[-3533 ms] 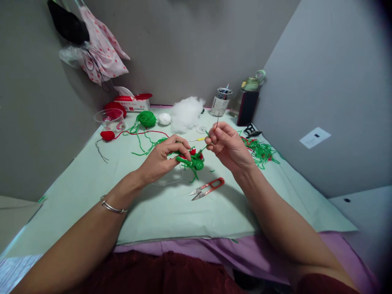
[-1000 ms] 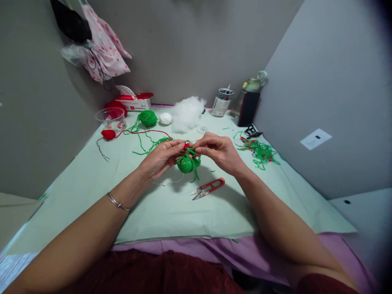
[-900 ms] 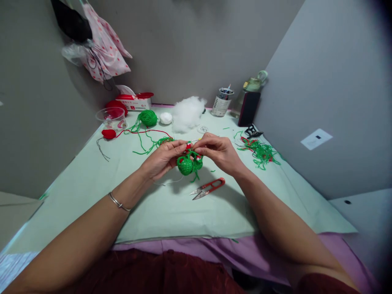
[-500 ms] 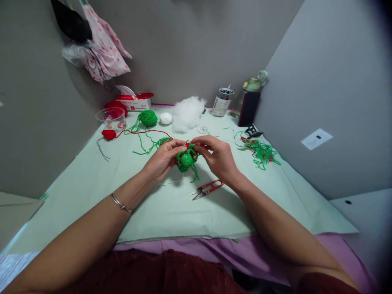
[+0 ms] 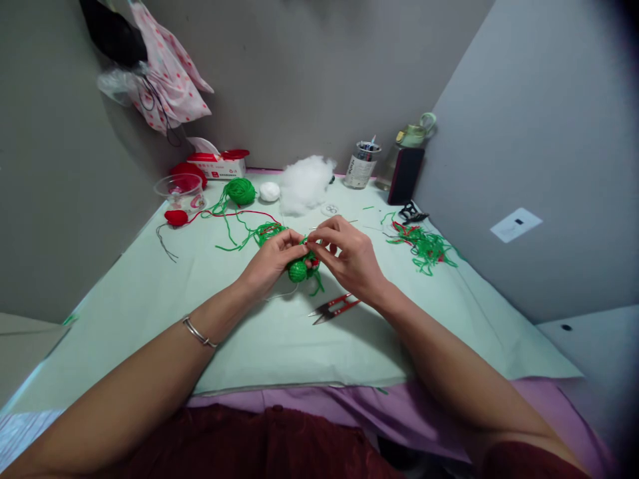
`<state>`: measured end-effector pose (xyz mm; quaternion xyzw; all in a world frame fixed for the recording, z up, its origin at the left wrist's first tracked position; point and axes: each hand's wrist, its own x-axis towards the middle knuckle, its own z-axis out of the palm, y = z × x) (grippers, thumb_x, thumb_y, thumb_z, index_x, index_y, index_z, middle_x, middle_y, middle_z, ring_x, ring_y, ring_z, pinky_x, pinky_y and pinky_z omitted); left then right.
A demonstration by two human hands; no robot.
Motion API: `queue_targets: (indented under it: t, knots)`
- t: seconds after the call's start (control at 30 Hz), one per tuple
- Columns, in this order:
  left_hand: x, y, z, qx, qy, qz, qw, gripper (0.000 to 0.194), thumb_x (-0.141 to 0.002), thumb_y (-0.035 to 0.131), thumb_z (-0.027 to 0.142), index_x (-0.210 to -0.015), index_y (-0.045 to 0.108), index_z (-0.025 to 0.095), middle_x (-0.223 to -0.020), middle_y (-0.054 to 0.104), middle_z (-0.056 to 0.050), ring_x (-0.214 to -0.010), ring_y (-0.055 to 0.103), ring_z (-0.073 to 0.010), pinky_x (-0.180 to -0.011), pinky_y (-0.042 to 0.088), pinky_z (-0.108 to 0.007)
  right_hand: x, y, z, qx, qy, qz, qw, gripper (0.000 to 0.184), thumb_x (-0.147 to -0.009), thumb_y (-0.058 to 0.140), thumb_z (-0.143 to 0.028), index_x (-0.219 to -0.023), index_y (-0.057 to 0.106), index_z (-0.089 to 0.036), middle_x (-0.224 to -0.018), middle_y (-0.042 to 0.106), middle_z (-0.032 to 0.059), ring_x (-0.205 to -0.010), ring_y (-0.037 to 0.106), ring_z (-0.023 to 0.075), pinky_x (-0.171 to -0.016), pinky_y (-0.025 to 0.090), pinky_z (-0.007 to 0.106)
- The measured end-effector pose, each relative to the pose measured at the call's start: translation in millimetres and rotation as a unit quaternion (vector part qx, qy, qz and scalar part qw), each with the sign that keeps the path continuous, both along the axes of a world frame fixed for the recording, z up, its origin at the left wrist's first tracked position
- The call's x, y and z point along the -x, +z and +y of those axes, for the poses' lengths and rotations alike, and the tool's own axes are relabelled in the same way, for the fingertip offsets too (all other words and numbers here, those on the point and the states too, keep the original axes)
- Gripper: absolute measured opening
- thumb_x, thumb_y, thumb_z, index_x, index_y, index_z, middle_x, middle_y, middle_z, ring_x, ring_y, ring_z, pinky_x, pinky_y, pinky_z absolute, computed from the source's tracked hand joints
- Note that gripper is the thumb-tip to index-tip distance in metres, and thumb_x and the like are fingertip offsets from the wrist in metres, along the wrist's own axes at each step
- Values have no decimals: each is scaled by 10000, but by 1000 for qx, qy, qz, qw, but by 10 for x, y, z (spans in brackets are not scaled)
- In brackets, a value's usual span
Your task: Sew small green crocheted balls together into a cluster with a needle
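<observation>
A small green crocheted piece [image 5: 298, 271] with bits of red is held just above the table, a round green ball shape on its near side. My left hand [image 5: 269, 261] is closed around its left side, thumb on top. At its upper edge, the thumb and fingertips of my right hand [image 5: 349, 256] are pinched together, close against the left fingertips. A thin pale line shows by those fingertips; what it is I cannot tell. Green yarn ends hang below the piece. Red-handled thread snips [image 5: 334, 307] lie on the table just under my right hand.
Green yarn ball [image 5: 240, 191], white ball [image 5: 269, 191] and fluffy stuffing [image 5: 307, 186] lie at the back. Tangled yarn scraps [image 5: 426, 249] are at right, near a leaning phone [image 5: 407, 176] and a pen cup [image 5: 363, 165]. A clear tub [image 5: 182, 193] stands left.
The crocheted piece has tilted, its ball shape shifting slightly down and left. My right hand has moved a little left, fingertips now closer to the left thumb, covering the red-and-white top.
</observation>
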<state>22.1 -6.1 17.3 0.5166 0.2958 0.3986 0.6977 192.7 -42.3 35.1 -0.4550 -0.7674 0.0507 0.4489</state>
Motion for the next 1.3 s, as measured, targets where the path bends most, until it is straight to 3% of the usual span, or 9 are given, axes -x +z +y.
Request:
queue_targets:
  t: [0.1,0.17,0.27,0.37,0.6,0.8,1.07,1.2,1.3]
  knots:
    - [14,2,23,14,-23,8,1000,249,-791,771,310,-896,619,143,-712,662,-3,-623,615,-108,-624,484,-227,9,28,-9,-38,14,40,998,109,-933,619,-174,-885,716,-192,-949,662,63,-774,601,141,-670,487,273]
    - [18,18,25,30,-25,5,999,257,-774,781,304,-904,634,136,-719,652,-2,-606,597,-101,-617,479,-227,10,27,12,6,41,98,994,88,-940,627,-211,-888,696,-195,-932,672,47,-739,593,127,-650,490,264]
    - [10,44,12,40,-36,2,999,224,-770,765,289,-877,652,128,-745,642,-11,-590,562,-91,-595,453,-226,16,-1,52,126,92,199,968,120,-950,635,-299,-890,653,-196,-744,640,-4,-620,566,111,-564,471,244]
    - [1,54,11,22,-50,1,998,182,-777,739,282,-795,656,121,-727,615,-15,-573,520,-84,-563,407,-224,53,-28,34,143,100,237,956,161,-949,641,-353,-893,637,-201,-721,632,-8,-604,569,112,-546,475,247]
    - [23,31,57,15,-62,-4,998,199,-770,740,303,-740,664,123,-718,619,-26,-599,535,-102,-583,426,-236,145,-60,-71,19,76,162,984,120,-982,567,-233,-889,643,-222,-860,654,28,-682,613,129,-663,538,300]
    - [10,-1,33,42,-58,-8,997,191,-764,729,298,-777,648,125,-657,624,-22,-579,584,-122,-580,469,-243,75,-86,61,66,97,194,974,42,-939,641,-225,-899,635,-212,-834,641,3,-675,601,118,-659,532,272]
    - [6,-19,60,43,-24,5,999,182,-758,737,280,-727,641,129,-674,632,-20,-581,580,-105,-573,468,-218,53,-85,1,-33,42,8,999,185,-978,527,-185,-900,687,-233,-923,680,58,-836,638,172,-746,520,303]
    - [1,-68,86,37,-15,16,999,167,-772,717,265,-719,622,140,-690,634,-19,-587,594,-108,-585,477,-227,112,-65,-84,-55,45,39,997,208,-990,507,-192,-912,692,-243,-943,708,64,-865,666,176,-760,538,310]
    - [8,-104,93,45,-17,28,998,184,-768,727,284,-735,605,151,-679,640,-21,-580,604,-123,-588,479,-248,117,-43,-65,1,58,97,994,150,-988,550,-275,-902,667,-237,-897,708,57,-833,677,180,-733,550,319]
